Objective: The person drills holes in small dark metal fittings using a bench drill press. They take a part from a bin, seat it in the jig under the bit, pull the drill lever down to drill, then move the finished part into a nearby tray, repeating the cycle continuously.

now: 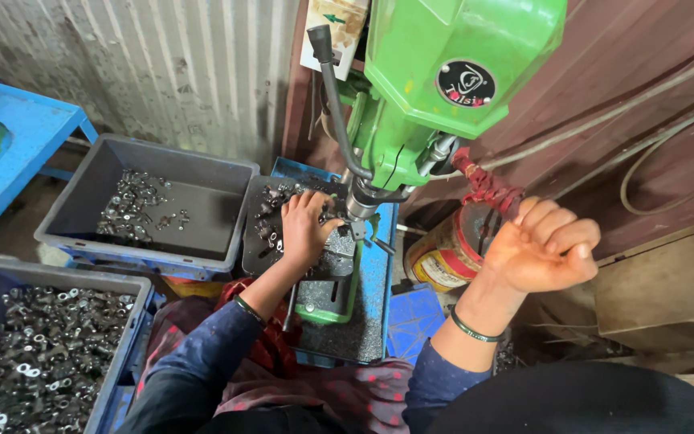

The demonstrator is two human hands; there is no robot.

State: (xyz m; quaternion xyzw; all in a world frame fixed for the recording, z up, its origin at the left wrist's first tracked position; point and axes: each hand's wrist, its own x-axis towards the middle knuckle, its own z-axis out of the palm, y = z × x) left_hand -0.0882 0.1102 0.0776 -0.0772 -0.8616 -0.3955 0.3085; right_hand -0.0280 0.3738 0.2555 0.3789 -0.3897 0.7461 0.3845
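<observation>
A green drill press [451, 72] stands over a blue work table [375, 273]. My left hand [305, 229] lies palm down on the press table among small dark metal parts [271, 210], right beside the spindle [361, 205]; whether it grips one is hidden. My right hand [541, 247] is closed around the red-wrapped feed handle [483, 186] at the right of the machine. A second handle with a black knob [320, 38] sticks up at the left of the press head.
A grey bin [202, 181] with a few metal parts stands left of the press. A nearer grey bin [122, 309] at the lower left is full of metal parts. A blue bench [26, 137] is at far left, a paint can [443, 253] under the handle.
</observation>
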